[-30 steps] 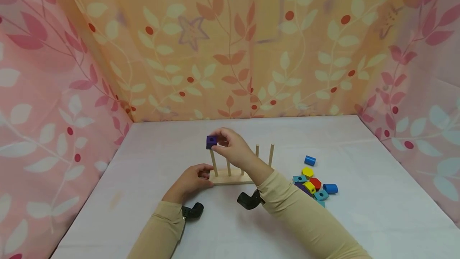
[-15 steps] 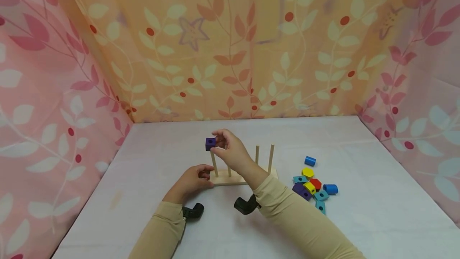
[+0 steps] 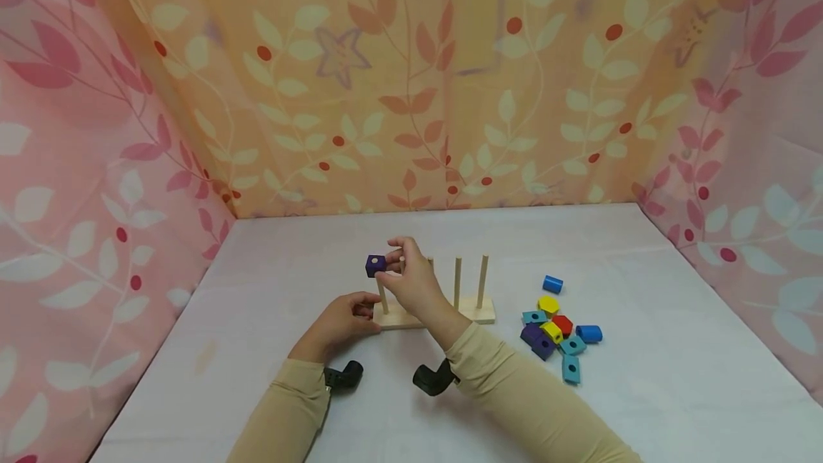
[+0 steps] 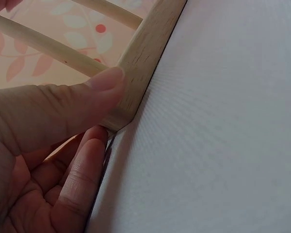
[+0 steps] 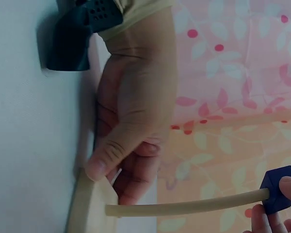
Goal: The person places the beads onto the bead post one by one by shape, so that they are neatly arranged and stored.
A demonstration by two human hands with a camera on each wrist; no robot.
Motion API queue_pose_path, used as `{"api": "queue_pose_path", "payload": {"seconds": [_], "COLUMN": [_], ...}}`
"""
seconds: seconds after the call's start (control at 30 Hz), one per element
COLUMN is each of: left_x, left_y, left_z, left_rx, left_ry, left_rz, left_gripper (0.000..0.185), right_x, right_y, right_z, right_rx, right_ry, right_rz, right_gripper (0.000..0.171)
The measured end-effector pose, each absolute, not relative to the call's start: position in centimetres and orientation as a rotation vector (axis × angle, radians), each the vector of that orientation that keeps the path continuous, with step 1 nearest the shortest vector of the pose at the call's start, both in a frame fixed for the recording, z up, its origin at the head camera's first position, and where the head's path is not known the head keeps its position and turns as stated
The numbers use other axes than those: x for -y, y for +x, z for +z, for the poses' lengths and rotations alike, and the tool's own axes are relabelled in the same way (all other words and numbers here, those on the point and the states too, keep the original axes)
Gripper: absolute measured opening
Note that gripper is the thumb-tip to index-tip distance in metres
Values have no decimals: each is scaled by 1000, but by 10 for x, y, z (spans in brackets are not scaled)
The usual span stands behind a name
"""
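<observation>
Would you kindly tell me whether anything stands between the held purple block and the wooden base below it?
Nothing visible does: the leftmost peg is bare from the purple block to the wooden base, whose end the left hand grips beside the peg.

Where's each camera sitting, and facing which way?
Head: head-worn, facing forward, down at the rack; left hand, right hand, sleeves show.
Left wrist: on that wrist, facing the rack's end; mostly left hand shows.
Right wrist: on that wrist, facing left hand and cube; both hands and a sleeve show.
Wrist views share left hand.
</observation>
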State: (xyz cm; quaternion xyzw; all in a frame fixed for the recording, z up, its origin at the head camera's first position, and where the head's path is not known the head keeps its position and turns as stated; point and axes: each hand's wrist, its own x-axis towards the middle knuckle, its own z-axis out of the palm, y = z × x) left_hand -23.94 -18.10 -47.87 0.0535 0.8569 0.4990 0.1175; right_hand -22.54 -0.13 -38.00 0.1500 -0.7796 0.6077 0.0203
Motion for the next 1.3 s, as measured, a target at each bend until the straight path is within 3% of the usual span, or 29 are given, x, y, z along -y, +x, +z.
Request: {"api": "queue_pose_path", "payload": {"seconds": [0.43, 0.83, 1.3], "left_x": [183, 182, 181], "left_y": [-239, -241, -240], "left_z": [-478, -479, -478], "left_rx": [-2529, -2545, -2538], "left_ry": [213, 232, 201], "left_rz": [1426, 1423, 1445], "left_gripper": [53, 46, 51], "right_x": [5, 5, 3], "right_y": [-223, -224, -225], "right_z": [-409, -445, -453], "right_rx": [2428, 2490, 2572], "right_ry": [370, 258, 256], "right_rz": [1838, 1954, 1838], "right_gripper": [26, 25, 24]}}
